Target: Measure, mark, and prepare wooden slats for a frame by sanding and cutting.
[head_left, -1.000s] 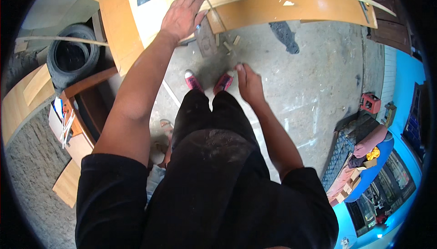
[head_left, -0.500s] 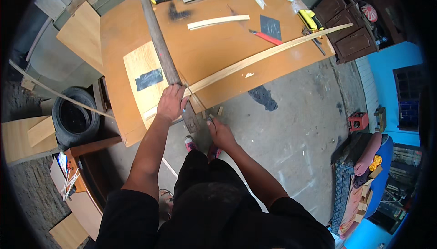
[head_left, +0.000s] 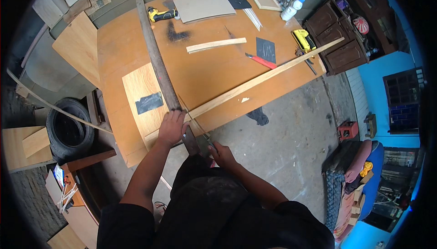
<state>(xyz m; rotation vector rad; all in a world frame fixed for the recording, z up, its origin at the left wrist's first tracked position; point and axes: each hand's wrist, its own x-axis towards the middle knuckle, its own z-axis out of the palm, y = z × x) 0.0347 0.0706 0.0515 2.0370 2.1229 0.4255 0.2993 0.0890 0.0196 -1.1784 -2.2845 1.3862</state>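
My left hand (head_left: 173, 128) is closed over a long pale wooden strip (head_left: 255, 85), pressing it down where it crosses a dark wooden bar (head_left: 160, 67) at the table's near edge. In my closed right hand (head_left: 224, 156), just beyond that edge, is what looks like a saw. Its thin, narrow blade (head_left: 198, 125) runs forward across the strip, right beside my left fingers. The grip is mostly hidden by my hand. Under the left end of the strip lies a light wood board (head_left: 143, 83) with a dark sanding sheet (head_left: 149, 103) on it.
On the orange-brown table (head_left: 214, 83) are a short wood strip (head_left: 216, 45), a red-handled cutter (head_left: 261, 61), a yellow drill (head_left: 161, 14), a yellow power tool (head_left: 303, 40) and a white bottle (head_left: 292, 9). A tyre (head_left: 70, 128) sits left; a red stool (head_left: 348, 130) stands right.
The view has tilted, so the table sits lower in it. My body now covers the near end of the dark bar and most of my shoes. Both hands keep about the same places on the work.
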